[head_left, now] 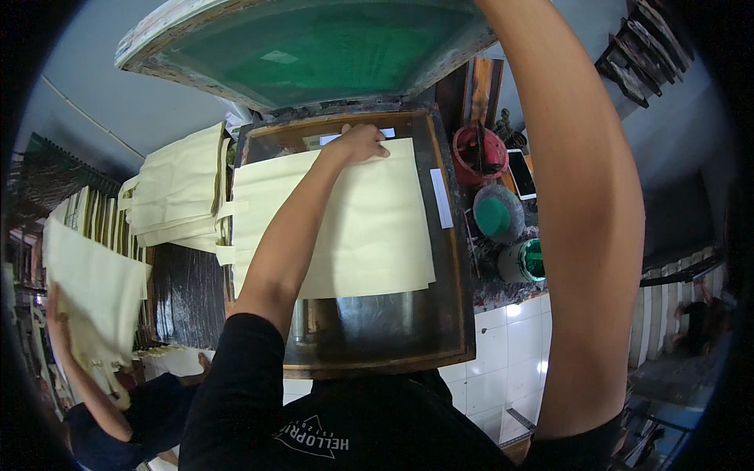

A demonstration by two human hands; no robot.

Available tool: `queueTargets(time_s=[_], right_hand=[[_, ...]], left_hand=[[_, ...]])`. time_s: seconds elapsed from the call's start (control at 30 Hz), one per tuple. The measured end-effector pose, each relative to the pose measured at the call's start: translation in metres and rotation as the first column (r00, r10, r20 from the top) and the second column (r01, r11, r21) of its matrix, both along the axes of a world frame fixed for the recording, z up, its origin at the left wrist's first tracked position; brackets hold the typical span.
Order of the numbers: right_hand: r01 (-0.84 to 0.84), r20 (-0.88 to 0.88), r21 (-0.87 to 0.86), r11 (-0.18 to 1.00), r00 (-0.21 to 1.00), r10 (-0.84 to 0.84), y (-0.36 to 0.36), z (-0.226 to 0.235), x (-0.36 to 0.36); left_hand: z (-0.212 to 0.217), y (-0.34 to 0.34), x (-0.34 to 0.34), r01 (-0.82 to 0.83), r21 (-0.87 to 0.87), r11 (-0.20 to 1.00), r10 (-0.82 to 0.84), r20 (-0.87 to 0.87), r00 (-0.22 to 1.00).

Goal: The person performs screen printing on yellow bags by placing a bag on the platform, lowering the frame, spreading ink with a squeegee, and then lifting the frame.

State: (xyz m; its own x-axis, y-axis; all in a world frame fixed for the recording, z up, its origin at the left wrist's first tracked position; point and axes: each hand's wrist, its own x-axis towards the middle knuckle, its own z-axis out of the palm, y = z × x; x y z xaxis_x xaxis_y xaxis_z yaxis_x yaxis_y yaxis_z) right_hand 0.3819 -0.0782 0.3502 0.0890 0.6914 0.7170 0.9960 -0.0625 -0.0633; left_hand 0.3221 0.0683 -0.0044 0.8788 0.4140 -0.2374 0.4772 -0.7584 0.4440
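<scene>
The left hand [361, 144] lies palm down, fingers together and flat, on the far edge of a cream cloth bag [345, 228] that is spread over the dark wooden printing board [452, 314] on the surface. The bag's handles point left, toward a stack of similar cream bags [177, 188] lying just beside the board. The right arm reaches up past the top of the view, so the right hand is out of sight and its grip cannot be told; it seems to be holding up the green-meshed screen frame [314, 47], which hangs tilted above the board's far end. To the right of the board stand a red pot [481, 153], a round lid smeared with green ink [495, 213] and an open can of green ink [526, 261], with a phone [521, 173] near them. At lower left another person [102, 416] holds up a cream bag [86, 290].
</scene>
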Motion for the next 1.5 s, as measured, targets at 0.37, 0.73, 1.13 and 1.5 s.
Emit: queueTargets(time_s=[0.37, 0.73, 1.13, 1.5], right_hand=[[0.031, 0.055, 0.026, 0.999, 0.998, -0.032, 0.011, -0.004, 0.007], [0.026, 0.074, 0.037, 0.999, 0.997, -0.029, 0.009, -0.005, 0.004], [-0.062, 0.061, 0.035, 0.997, 0.996, 0.06, -0.014, -0.004, -0.001], [-0.012, -0.032, -0.051, 0.999, 0.999, 0.011, -0.096, -0.116, -0.058]], left_hand=[[-0.022, -0.122, -0.003, -0.196, 0.337, 0.921, 0.128, 0.213, 0.969], [-0.015, -0.121, 0.013, -0.2, 0.187, 0.962, 0.21, -0.038, 0.977], [0.006, -0.116, 0.031, -0.277, 0.078, 0.958, 0.287, -0.184, 0.94], [0.095, -0.194, -0.184, 0.089, -0.67, 0.737, 0.626, 0.726, 0.285]])
